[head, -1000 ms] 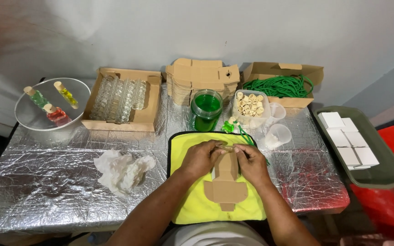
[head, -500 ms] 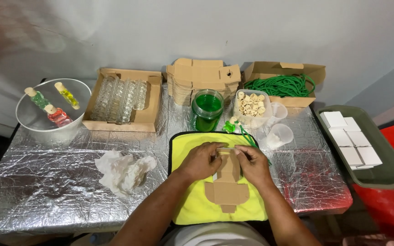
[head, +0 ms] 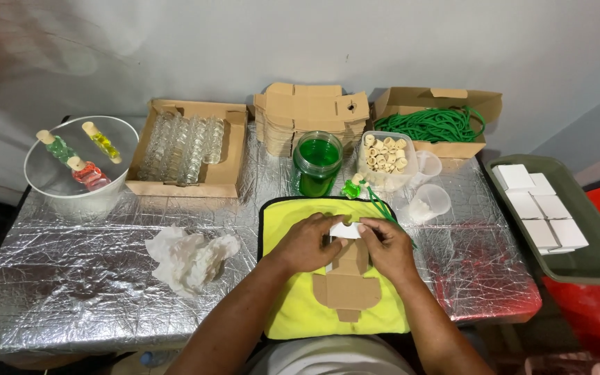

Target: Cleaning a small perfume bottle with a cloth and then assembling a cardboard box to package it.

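Two hands, left hand (head: 307, 243) and right hand (head: 387, 246), grip a flat cardboard box blank (head: 346, 281), its top flap now folded up, white side showing.

A foil-covered worktop (head: 71, 278) carries a yellow cloth (head: 293, 312), crumpled tissue (head: 190, 255), a clear bowl (head: 81, 170), a box of glass vials (head: 185, 149), stacked cardboard blanks (head: 310, 118), a green jar (head: 316, 164), a tub of corks (head: 385, 160) and plastic cups (head: 430, 201).
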